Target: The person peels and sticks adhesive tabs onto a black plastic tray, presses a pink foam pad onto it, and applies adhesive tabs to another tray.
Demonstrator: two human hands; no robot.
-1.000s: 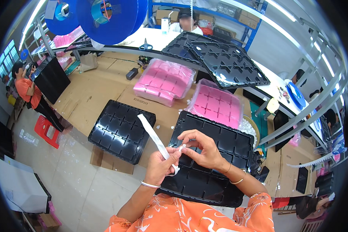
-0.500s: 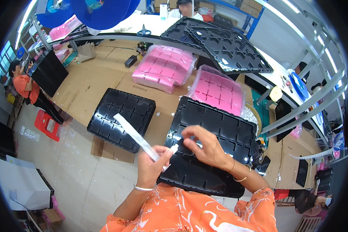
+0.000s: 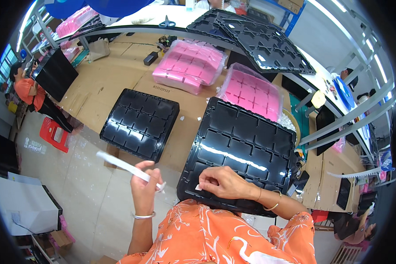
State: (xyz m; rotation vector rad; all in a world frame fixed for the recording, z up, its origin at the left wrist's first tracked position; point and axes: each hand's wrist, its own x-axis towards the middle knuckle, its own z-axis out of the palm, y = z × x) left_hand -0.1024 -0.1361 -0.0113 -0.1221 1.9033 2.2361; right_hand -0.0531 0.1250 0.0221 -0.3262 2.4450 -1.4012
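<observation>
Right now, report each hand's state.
Left hand: closed, holding a white strip.
Right hand: closed, white piece at its fingers; gripped or not, can't tell.

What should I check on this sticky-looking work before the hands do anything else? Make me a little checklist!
1. Left hand has the white strip: ok, it is in the fingers.
2. Left hand free: not ok, the strip fills it.
3. Small white piece in sight: ok, at the fingertips of the right hand.
4. Right hand over the larger black tray: ok, over its near left part.
5. Small piece touching that tray: cannot tell, the view from above hides any gap.
6. Scissors away from both hands: ok, on the white bench at the back.
</observation>
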